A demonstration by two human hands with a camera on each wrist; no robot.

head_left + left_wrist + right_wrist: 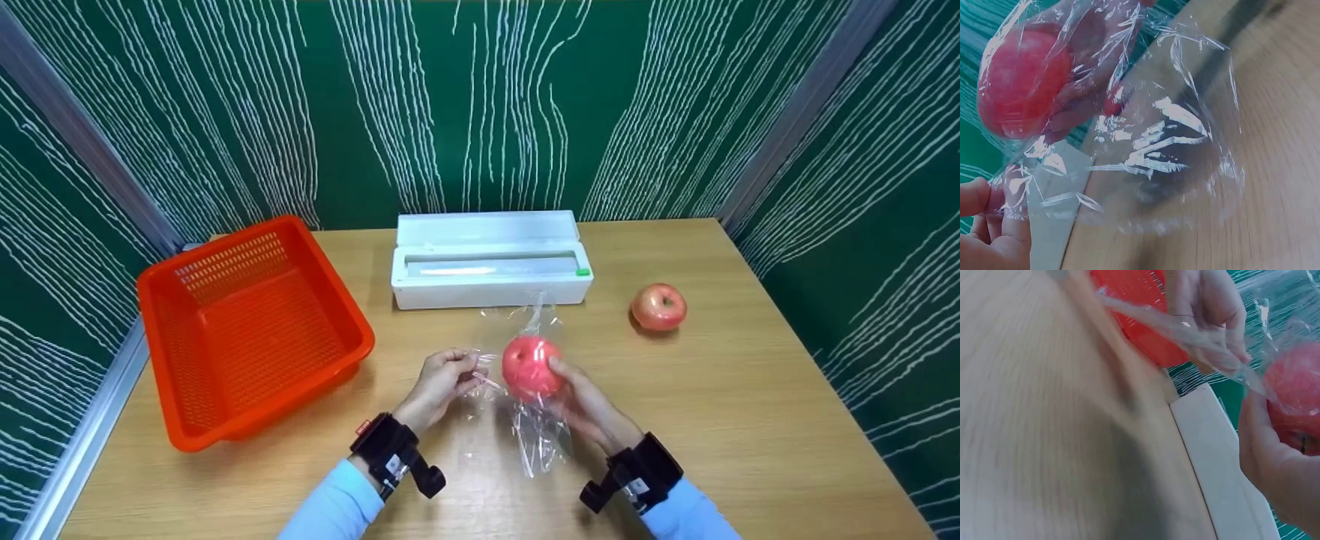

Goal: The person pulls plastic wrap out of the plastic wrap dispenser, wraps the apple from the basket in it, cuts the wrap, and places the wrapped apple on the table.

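Observation:
A red apple point(529, 364) is held up above the table by my right hand point(589, 405), thumb on its near right side. Clear plastic wrap point(536, 442) lies around this apple, bunched above it and hanging loose below. To the left, my left hand point(448, 379) pinches an edge of the wrap between thumb and fingers. In the left wrist view the wrap point(1168, 152) spreads crinkled from the left fingertips to the apple point(1024, 84). The right wrist view shows the right hand point(1275, 455) gripping the apple point(1297, 391), its stem visible.
A second apple point(659, 307) sits on the wooden table point(750, 420) at the right. Behind the hands stands an open white cling wrap box point(491, 294) with a roll inside and a green slider. An orange plastic basket point(255, 352) stands at the left. Green patterned panels surround the table.

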